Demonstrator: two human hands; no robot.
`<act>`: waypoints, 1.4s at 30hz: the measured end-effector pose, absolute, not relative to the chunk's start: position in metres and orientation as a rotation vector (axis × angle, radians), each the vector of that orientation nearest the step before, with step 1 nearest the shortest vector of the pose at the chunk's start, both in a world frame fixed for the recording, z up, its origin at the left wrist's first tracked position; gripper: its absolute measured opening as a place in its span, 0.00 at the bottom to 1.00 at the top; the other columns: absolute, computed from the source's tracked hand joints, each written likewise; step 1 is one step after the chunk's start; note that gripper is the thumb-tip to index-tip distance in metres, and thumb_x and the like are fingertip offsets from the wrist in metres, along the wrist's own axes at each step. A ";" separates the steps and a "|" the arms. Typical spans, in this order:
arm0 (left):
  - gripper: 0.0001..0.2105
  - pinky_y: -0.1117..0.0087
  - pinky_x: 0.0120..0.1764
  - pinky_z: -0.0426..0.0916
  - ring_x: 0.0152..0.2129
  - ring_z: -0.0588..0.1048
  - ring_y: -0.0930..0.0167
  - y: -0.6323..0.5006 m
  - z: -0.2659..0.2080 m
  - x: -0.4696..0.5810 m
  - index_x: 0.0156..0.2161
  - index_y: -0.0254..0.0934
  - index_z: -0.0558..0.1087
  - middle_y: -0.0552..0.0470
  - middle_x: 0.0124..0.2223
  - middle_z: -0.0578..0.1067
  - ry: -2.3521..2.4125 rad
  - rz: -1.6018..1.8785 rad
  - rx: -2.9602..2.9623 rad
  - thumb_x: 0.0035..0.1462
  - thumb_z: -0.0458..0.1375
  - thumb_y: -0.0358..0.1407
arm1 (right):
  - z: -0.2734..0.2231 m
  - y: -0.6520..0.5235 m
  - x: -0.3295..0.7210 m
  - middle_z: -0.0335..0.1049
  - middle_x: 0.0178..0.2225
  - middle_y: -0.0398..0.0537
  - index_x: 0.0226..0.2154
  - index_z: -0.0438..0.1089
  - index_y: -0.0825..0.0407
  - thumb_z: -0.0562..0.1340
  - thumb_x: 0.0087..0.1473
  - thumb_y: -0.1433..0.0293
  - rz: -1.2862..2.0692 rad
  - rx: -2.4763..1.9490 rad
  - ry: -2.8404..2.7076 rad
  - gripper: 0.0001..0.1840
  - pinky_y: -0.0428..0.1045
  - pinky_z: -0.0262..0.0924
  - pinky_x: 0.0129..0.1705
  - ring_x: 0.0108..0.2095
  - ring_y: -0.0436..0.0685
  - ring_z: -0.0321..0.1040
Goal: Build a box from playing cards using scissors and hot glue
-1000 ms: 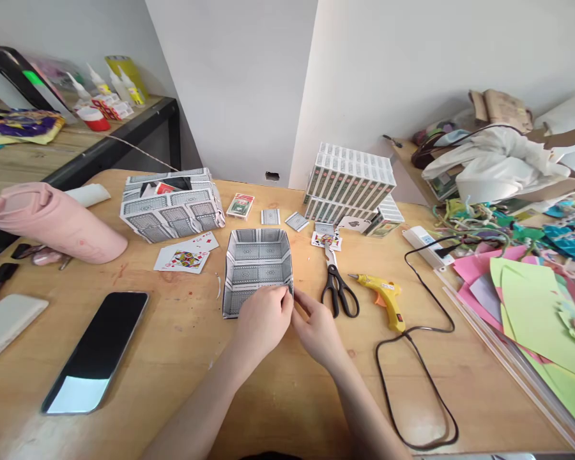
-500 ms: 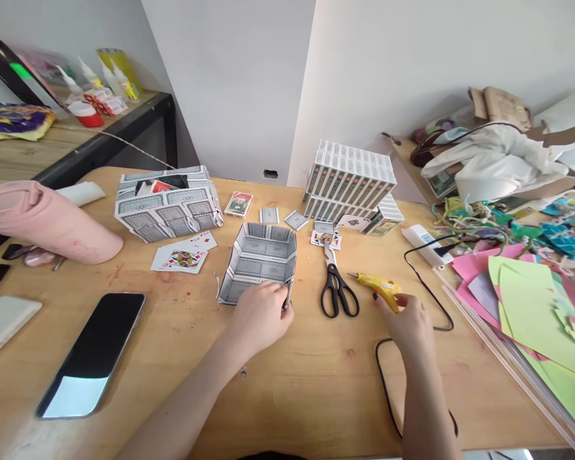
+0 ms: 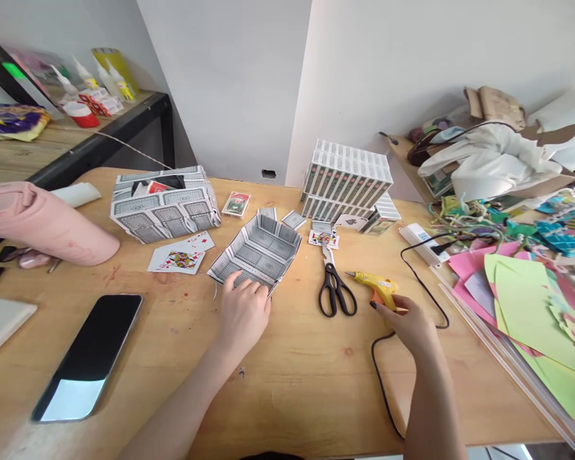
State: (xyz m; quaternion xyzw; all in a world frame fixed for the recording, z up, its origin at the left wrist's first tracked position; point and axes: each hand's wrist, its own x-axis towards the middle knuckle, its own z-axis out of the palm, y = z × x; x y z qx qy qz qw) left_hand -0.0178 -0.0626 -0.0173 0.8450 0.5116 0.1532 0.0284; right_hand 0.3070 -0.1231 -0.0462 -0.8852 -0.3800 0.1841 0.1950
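My left hand (image 3: 246,311) grips the near edge of an open box made of playing cards (image 3: 261,246), its fingers bent over the wall. Grey patterned card backs line the box, which stands turned at an angle. Over to the right, my right hand (image 3: 409,317) is closed on the handle of a yellow glue gun (image 3: 376,283), whose nozzle points left. Its black cord (image 3: 378,377) trails toward the table's near edge. Between the hands lie black-handled scissors (image 3: 337,291), their blade tips over a face card (image 3: 324,237).
At the back stand a larger card-covered box (image 3: 167,204) and stacked card packs (image 3: 347,176). Left are loose cards (image 3: 179,255), a phone (image 3: 89,354) and a pink roll (image 3: 48,220). A power strip (image 3: 421,241) and coloured paper (image 3: 531,319) lie right.
The card box has turned clockwise and my left hand has shifted left along its near edge. My right hand has taken the glue gun's handle more fully; the gun has barely moved.
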 end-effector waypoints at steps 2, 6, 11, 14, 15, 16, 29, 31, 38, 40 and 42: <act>0.12 0.54 0.50 0.59 0.27 0.72 0.66 -0.062 -0.019 -0.016 0.21 0.38 0.68 0.50 0.23 0.73 1.596 0.506 2.593 0.54 0.51 0.27 | -0.044 -0.125 0.308 0.75 0.38 0.55 0.39 0.71 0.55 0.63 0.36 0.54 0.535 -2.463 -1.000 0.28 0.53 0.62 0.35 0.34 0.62 0.72; 0.13 0.56 0.49 0.60 0.25 0.71 0.68 -0.063 -0.019 -0.018 0.20 0.38 0.67 0.51 0.21 0.73 1.607 0.538 2.585 0.55 0.51 0.29 | -0.041 -0.123 0.305 0.76 0.34 0.54 0.35 0.72 0.54 0.61 0.38 0.58 0.535 -2.496 -0.926 0.22 0.52 0.61 0.33 0.33 0.62 0.72; 0.14 0.56 0.52 0.58 0.25 0.71 0.69 -0.062 -0.017 -0.025 0.19 0.38 0.66 0.52 0.21 0.72 1.551 0.578 2.598 0.55 0.51 0.28 | -0.040 -0.117 0.308 0.74 0.27 0.54 0.38 0.72 0.56 0.59 0.41 0.60 0.479 -2.496 -0.854 0.23 0.52 0.60 0.29 0.31 0.64 0.71; 0.13 0.55 0.52 0.59 0.26 0.71 0.68 -0.060 -0.016 -0.028 0.19 0.39 0.67 0.52 0.22 0.72 1.507 0.566 2.613 0.54 0.51 0.28 | -0.038 -0.116 0.314 0.72 0.26 0.48 0.38 0.71 0.55 0.61 0.42 0.60 0.713 -2.226 -0.736 0.21 0.48 0.60 0.23 0.24 0.55 0.68; 0.13 0.55 0.52 0.59 0.26 0.71 0.68 -0.059 -0.016 -0.028 0.19 0.39 0.67 0.52 0.22 0.72 1.508 0.559 2.616 0.53 0.52 0.27 | -0.037 -0.116 0.316 0.71 0.25 0.46 0.36 0.71 0.55 0.62 0.42 0.60 0.824 -2.101 -0.685 0.20 0.47 0.60 0.22 0.22 0.52 0.66; 0.13 0.55 0.51 0.60 0.26 0.71 0.68 -0.059 -0.016 -0.028 0.19 0.39 0.68 0.52 0.22 0.72 1.511 0.554 2.619 0.53 0.52 0.27 | -0.036 -0.117 0.317 0.69 0.25 0.45 0.35 0.72 0.55 0.64 0.41 0.60 0.922 -1.980 -0.628 0.19 0.45 0.60 0.21 0.21 0.50 0.64; 0.13 0.58 0.51 0.59 0.27 0.71 0.67 -0.057 -0.021 -0.026 0.21 0.39 0.68 0.51 0.24 0.73 1.551 0.550 2.625 0.57 0.50 0.32 | -0.048 -0.104 0.330 0.71 0.32 0.45 0.31 0.72 0.54 0.68 0.34 0.75 1.088 -1.449 -0.275 0.15 0.44 0.73 0.32 0.28 0.51 0.73; 0.13 0.58 0.51 0.60 0.27 0.71 0.67 -0.058 -0.021 -0.026 0.21 0.39 0.68 0.50 0.24 0.73 1.548 0.552 2.623 0.57 0.50 0.32 | -0.050 -0.103 0.331 0.71 0.32 0.44 0.30 0.71 0.54 0.69 0.33 0.75 1.077 -1.459 -0.287 0.16 0.44 0.72 0.32 0.28 0.51 0.73; 0.10 0.58 0.49 0.60 0.29 0.72 0.66 -0.057 -0.021 -0.027 0.23 0.38 0.68 0.50 0.25 0.74 1.551 0.492 2.655 0.56 0.53 0.32 | -0.052 -0.102 0.334 0.71 0.28 0.41 0.26 0.68 0.52 0.71 0.24 0.79 1.120 -1.431 -0.351 0.21 0.45 0.70 0.35 0.30 0.51 0.73; 0.08 0.58 0.48 0.61 0.29 0.72 0.65 -0.056 -0.021 -0.026 0.23 0.38 0.68 0.50 0.25 0.74 1.556 0.475 2.662 0.53 0.56 0.31 | -0.051 -0.102 0.333 0.72 0.28 0.42 0.26 0.69 0.52 0.71 0.23 0.78 1.140 -1.458 -0.351 0.21 0.46 0.69 0.36 0.30 0.51 0.73; 0.08 0.57 0.48 0.61 0.28 0.72 0.66 -0.055 -0.022 -0.024 0.22 0.37 0.68 0.51 0.24 0.74 1.566 0.480 2.680 0.52 0.57 0.30 | -0.049 -0.103 0.330 0.73 0.28 0.44 0.28 0.72 0.53 0.72 0.23 0.77 1.137 -1.516 -0.371 0.21 0.46 0.69 0.35 0.31 0.52 0.72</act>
